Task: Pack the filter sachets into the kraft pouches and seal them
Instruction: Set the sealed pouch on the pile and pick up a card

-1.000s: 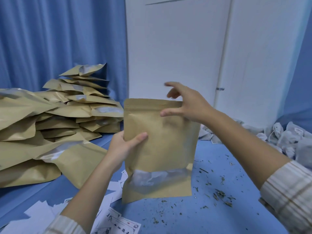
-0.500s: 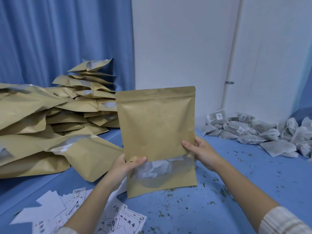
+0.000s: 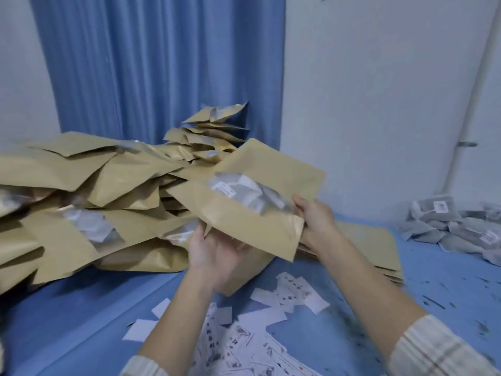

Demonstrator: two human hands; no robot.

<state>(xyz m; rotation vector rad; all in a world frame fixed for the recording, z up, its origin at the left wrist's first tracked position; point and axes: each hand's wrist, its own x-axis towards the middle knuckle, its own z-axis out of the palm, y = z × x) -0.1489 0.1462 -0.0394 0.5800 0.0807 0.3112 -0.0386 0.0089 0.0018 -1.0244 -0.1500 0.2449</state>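
A filled kraft pouch [image 3: 260,191] with a clear window showing sachets lies tilted flat in the air, its top pointing left toward the pile. My right hand [image 3: 315,218] grips its near right edge. Palm up, my left hand [image 3: 214,253] supports its underside at the bottom corner. A big pile of filled kraft pouches [image 3: 89,191] covers the left of the blue table. Loose grey filter sachets [image 3: 455,226] are heaped at the far right by the wall.
A flat stack of empty kraft pouches [image 3: 379,245] lies behind my right arm. White paper slips and printed cards [image 3: 244,337] are scattered at the front. Herb crumbs dot the blue table [image 3: 447,289] on the right. A blue curtain and white wall close the back.
The pouch stood upright in both hands; now it is tipped flat and carried left toward the pile. My view has swung left.
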